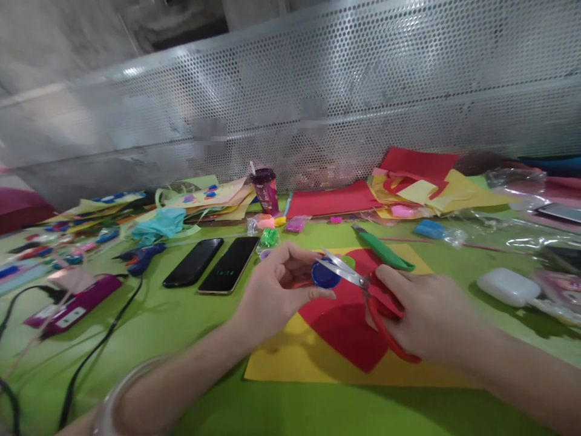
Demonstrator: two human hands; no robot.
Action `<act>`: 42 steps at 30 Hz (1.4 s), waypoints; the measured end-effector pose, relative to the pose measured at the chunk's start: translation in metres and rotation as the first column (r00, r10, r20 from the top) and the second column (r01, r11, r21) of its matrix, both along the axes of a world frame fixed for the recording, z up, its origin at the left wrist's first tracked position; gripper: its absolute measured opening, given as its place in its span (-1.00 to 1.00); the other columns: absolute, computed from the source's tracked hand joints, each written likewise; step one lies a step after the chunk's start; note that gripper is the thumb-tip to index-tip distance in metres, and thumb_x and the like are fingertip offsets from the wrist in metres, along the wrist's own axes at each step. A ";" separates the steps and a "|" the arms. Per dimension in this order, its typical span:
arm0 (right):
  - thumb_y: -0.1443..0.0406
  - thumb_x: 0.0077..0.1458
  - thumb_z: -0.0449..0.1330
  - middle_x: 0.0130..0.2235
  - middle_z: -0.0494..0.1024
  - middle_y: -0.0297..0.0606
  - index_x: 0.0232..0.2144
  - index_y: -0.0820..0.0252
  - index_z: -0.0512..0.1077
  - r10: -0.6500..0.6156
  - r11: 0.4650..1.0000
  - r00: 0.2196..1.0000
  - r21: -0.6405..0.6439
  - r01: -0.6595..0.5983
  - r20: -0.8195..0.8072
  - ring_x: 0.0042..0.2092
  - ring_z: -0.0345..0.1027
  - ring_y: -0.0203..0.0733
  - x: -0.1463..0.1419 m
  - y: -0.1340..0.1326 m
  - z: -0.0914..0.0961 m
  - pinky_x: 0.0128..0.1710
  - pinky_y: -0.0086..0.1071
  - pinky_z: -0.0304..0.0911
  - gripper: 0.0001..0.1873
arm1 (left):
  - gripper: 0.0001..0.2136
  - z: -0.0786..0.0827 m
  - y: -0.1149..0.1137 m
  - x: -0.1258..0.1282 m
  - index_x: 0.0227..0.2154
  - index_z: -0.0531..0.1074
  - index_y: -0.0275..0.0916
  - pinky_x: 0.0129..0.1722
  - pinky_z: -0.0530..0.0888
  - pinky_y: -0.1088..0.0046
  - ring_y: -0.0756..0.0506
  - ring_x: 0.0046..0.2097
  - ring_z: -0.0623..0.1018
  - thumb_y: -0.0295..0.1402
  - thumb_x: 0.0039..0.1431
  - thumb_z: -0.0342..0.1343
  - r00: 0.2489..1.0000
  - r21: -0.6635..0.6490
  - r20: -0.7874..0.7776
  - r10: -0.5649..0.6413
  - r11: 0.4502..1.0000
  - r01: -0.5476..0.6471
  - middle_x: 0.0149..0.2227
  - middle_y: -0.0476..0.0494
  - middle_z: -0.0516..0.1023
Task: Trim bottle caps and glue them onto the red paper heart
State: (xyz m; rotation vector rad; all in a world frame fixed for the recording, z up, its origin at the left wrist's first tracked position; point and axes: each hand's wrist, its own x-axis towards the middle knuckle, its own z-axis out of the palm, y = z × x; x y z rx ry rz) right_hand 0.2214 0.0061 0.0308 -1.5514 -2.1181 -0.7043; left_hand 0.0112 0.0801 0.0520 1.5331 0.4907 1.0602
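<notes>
Between the fingers and thumb of my left hand (276,290) is a small round blue piece (323,275); its material I cannot make out. My right hand (422,309) grips red-handled scissors (376,306), and their parted metal blades reach across the blue piece. Below both hands lies a yellow sheet (290,362) with a red paper heart (351,339) on it. A bit of lime green (348,261) shows behind the blades. Just beyond my right hand rests a green-handled cutter (385,249).
Two phones (229,266) lie left of the yellow sheet. Farther left are a glue gun (141,260) and a purple power strip (75,303) with trailing black cords. A lidded cup (264,191) and red paper (336,198) stand at the back. A white case (508,286) sits right.
</notes>
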 end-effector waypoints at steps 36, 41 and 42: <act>0.23 0.05 -0.03 -0.66 0.39 -0.30 -0.46 0.10 0.17 -0.083 0.976 0.996 -0.201 0.086 0.026 -0.68 0.20 -0.17 -0.012 -0.005 0.010 -0.60 -0.38 -0.27 -0.90 | -0.65 0.002 -0.002 0.005 -0.48 0.32 -0.22 -0.34 0.64 0.40 -0.11 -0.35 0.65 -0.56 -0.27 0.39 0.997 -0.040 -0.017 0.071 0.997 -0.072 -0.44 -0.01 0.64; 0.21 0.08 -0.03 -0.62 0.41 -0.34 -0.43 0.09 0.13 -0.049 0.975 0.996 -0.219 0.032 -0.072 -0.65 0.18 -0.20 -0.009 -0.004 0.006 -0.60 -0.38 -0.22 -0.89 | -0.65 0.004 0.001 0.005 -0.47 0.32 -0.23 -0.34 0.62 0.47 -0.07 -0.35 0.65 -0.60 -0.26 0.39 0.999 -0.048 -0.006 0.033 0.998 -0.033 -0.44 0.02 0.65; 0.20 0.10 -0.04 -0.62 0.40 -0.35 -0.42 0.09 0.13 -0.034 0.975 0.996 -0.221 0.014 -0.086 -0.65 0.17 -0.20 -0.008 -0.004 0.005 -0.60 -0.38 -0.22 -0.88 | -0.65 0.004 0.002 0.005 -0.47 0.32 -0.22 -0.34 0.62 0.48 -0.06 -0.35 0.65 -0.61 -0.25 0.38 1.000 -0.050 0.000 0.025 0.998 -0.025 -0.43 0.03 0.65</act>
